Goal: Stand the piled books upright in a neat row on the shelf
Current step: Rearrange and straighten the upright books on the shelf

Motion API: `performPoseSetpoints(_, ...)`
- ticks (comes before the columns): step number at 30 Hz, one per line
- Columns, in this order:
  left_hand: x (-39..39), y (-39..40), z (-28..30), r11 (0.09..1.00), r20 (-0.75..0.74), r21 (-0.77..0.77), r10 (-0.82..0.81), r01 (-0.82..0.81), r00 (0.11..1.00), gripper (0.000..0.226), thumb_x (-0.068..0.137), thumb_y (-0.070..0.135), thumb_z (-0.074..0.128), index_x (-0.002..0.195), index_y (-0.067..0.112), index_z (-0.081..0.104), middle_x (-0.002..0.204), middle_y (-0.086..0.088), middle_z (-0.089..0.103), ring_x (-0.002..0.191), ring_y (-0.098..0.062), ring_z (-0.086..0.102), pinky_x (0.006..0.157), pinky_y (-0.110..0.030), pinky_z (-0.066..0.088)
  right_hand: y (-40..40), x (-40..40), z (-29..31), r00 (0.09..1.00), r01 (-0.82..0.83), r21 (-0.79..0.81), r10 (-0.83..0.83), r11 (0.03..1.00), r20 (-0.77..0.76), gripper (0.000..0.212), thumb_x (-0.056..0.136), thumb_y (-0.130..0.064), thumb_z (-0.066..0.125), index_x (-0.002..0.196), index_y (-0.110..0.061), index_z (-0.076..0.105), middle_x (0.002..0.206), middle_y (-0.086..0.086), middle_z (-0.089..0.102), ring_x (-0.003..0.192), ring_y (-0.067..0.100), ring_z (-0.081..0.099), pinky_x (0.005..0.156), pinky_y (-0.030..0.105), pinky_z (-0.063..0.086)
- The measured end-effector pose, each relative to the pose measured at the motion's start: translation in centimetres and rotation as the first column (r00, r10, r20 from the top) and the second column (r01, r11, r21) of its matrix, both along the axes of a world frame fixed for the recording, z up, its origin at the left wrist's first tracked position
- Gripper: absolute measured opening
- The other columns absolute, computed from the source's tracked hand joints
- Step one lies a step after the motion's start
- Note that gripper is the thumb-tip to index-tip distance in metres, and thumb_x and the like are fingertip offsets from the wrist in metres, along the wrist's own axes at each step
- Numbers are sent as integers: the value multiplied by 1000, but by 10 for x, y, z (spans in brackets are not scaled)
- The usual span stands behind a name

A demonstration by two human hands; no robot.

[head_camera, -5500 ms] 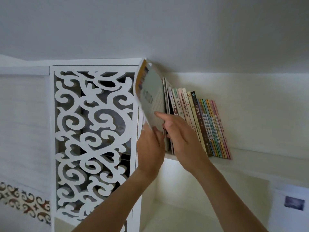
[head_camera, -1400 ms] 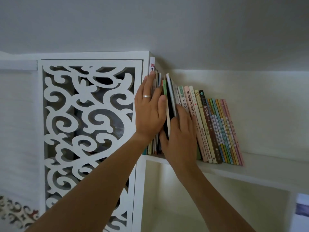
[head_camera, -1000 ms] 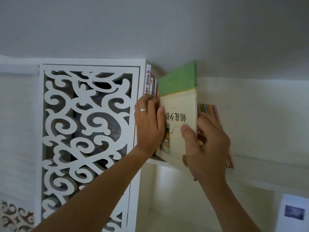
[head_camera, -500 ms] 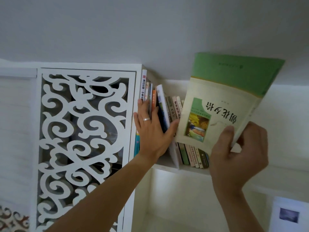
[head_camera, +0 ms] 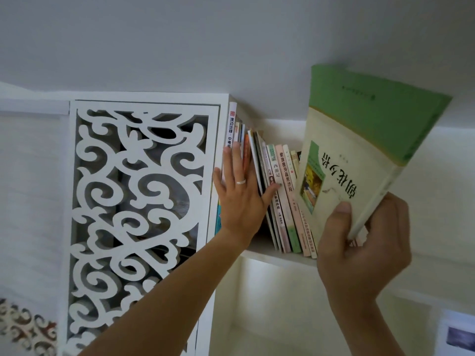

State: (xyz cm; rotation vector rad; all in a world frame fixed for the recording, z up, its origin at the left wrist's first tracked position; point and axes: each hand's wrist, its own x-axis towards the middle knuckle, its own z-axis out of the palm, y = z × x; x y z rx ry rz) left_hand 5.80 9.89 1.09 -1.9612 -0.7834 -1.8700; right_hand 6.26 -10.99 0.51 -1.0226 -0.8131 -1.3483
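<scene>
A row of upright books (head_camera: 279, 196) stands on the white shelf (head_camera: 280, 258), leaning slightly. My left hand (head_camera: 240, 199) lies flat with straight fingers against the leftmost books, its thumb touching a spine further right, holding a gap beside a thin white-edged book (head_camera: 255, 163). My right hand (head_camera: 365, 242) grips the lower corner of a cream and green book (head_camera: 359, 150), held upside down, tilted, in front of the right part of the row and clear of the shelf. The row's right end is hidden behind it.
A white carved lattice panel (head_camera: 138, 214) forms the shelf unit's left side. The ceiling (head_camera: 231, 47) sits close above the books. A lower compartment (head_camera: 270, 317) opens beneath the shelf. A picture (head_camera: 460, 337) shows at the bottom right.
The cream and green book has been pulled out of the row and swung right. My left hand stays pressed on the left books; the camera has shifted slightly.
</scene>
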Motion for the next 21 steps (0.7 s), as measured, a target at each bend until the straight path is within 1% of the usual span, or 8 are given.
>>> performPoseSetpoints(3,4,0,-4,999,97,36,-22,19,995,88,100,67,44,162,7,27,169,-19,7,159,-38,13,123,-58,23,2,0,-5,1000,-25,-15,25,1000,-2,15,87,0,58,96,11,62,91,21,64,89,4,46,77,0,34)
performPoseSetpoints(6,11,3,-6,979,139,186,-107,80,984,71,101,52,52,153,9,31,165,-24,16,154,-45,24,119,-63,28,5,2,-13,999,-39,-35,38,999,-7,21,90,-6,55,101,10,61,90,20,64,85,4,46,76,-1,36)
performPoseSetpoints(8,12,5,-4,980,71,194,-58,43,996,67,104,50,41,156,11,24,168,-26,19,156,-43,21,120,-65,24,8,3,-16,996,-78,-55,75,995,-47,30,91,-13,53,110,9,58,93,21,65,81,10,51,74,0,37)
performPoseSetpoints(11,8,5,2,984,-55,149,110,-100,992,65,109,52,16,165,21,17,171,-18,15,159,-36,14,122,-65,21,15,-2,-19,974,-167,-81,152,983,-165,41,94,-28,54,129,-8,45,102,12,69,79,13,59,67,13,43)
performPoseSetpoints(14,3,3,2,987,-70,147,79,-68,994,57,111,47,25,161,22,34,171,-18,17,159,-36,14,122,-65,18,24,-2,-25,951,-207,-193,151,959,-269,48,92,-40,72,125,-7,62,97,3,74,77,9,66,66,5,43)
performPoseSetpoints(15,2,4,1,987,-67,157,31,-20,997,51,110,42,36,155,19,46,170,-20,20,158,-38,15,122,-65,17,27,0,-28,958,-198,-248,134,948,-252,42,91,-37,73,117,-4,70,94,5,76,76,7,67,68,-1,41)
performPoseSetpoints(17,-3,7,0,982,-51,171,-66,74,996,38,104,32,56,138,15,62,166,-24,28,157,-40,20,121,-65,19,31,2,-32,985,-107,-288,64,952,-157,24,93,-21,73,105,0,76,88,8,78,70,10,71,65,1,42)
performPoseSetpoints(21,-7,0,-3,975,62,223,-35,20,997,12,99,12,62,105,11,71,149,-23,53,148,-41,40,118,-61,32,27,2,-30,999,-9,-163,3,987,-40,10,81,3,78,87,10,74,70,17,71,60,18,62,65,8,40)
